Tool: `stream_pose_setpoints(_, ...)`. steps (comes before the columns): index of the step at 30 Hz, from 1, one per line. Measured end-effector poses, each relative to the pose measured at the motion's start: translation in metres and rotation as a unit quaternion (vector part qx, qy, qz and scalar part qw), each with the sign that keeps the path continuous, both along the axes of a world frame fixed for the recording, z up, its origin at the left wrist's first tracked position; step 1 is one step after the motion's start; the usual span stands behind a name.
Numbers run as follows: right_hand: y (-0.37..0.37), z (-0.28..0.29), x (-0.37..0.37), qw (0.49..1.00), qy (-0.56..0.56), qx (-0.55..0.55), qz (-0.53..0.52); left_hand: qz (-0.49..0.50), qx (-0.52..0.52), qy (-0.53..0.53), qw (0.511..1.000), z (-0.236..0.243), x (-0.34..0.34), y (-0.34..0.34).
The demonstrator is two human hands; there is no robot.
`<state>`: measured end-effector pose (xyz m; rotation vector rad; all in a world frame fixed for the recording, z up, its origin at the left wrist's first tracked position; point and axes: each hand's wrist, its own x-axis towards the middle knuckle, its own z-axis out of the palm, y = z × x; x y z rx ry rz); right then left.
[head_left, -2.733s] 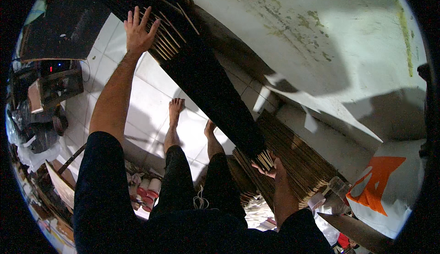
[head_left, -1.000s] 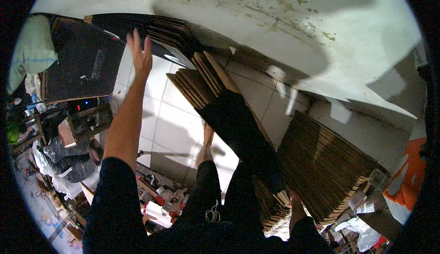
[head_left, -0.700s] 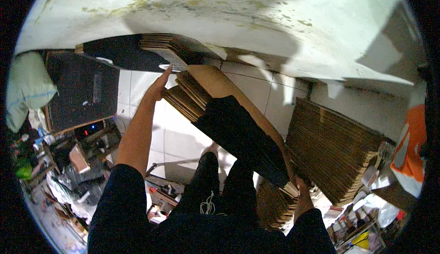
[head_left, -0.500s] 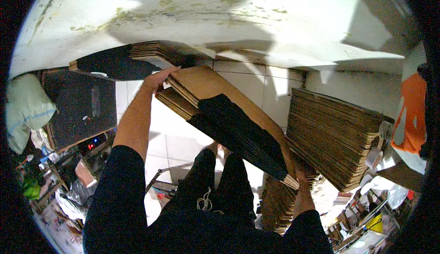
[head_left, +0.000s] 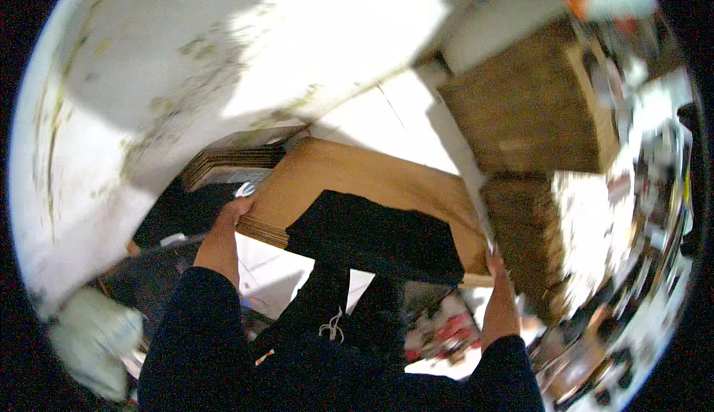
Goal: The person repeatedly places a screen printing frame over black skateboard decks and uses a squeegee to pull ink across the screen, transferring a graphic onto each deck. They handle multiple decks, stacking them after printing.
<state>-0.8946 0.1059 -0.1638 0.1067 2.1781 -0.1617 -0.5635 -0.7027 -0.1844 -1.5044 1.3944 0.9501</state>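
Both hands grip the cardboard bundle (head_left: pixel 372 189): left hand (head_left: pixel 236 211) closed on one end, right hand (head_left: pixel 494 263) closed on the other; keep it level.

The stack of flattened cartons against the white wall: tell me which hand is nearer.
Left. The left hand grips the held cardboard bundle beside that stack; the right hand holds the bundle's far end.

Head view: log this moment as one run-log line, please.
left hand: grips left end of flattened cardboard bundle | right hand: grips its right end | bundle: held flat, off the floor | beside it: stacked cardboard, white wall
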Motion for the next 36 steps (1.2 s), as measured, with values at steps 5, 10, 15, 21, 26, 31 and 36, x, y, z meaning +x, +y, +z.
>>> stream_pose_setpoints(5, 0.03, -0.036, 0.135, 0.999, 0.026, 0.013, -0.023, -0.255, -0.023, 0.029, 0.966, -0.006, -0.047, -0.034)
stream_pose_setpoints(10, 0.042, -0.074, 0.282, 0.995, 0.092, 0.033, 0.036, -0.22, -0.063, 0.01, 0.973, -0.01, -0.095, -0.05)
stream_pose_setpoints(15, 0.013, -0.126, 0.452, 0.978, 0.194, 0.082, -0.007, -0.5, -0.084, 0.014, 0.862, 0.013, -0.178, -0.061)
stream_pose_setpoints(21, -0.114, -0.143, 0.665, 0.976, 0.214, -0.031, -0.01, -0.595, -0.042, 0.042, 0.802, 0.068, -0.278, 0.005)
stream_pose_setpoints(26, -0.252, -0.058, 0.752, 0.685, -0.08, -0.026, -0.724, -0.68, -0.07, 0.066, 0.727, 0.072, -0.341, 0.11)
stream_pose_setpoints(31, -0.348, -0.036, 0.855, 0.621, -0.048, -0.071, -0.779, -0.825, -0.077, 0.082, 0.554, 0.071, -0.321, 0.289)
stream_pose_setpoints(36, -0.44, -0.084, 0.989, 0.548, -0.046, -0.044, -0.834, -0.917, -0.059, 0.078, 0.388, 0.073, -0.217, 0.478)
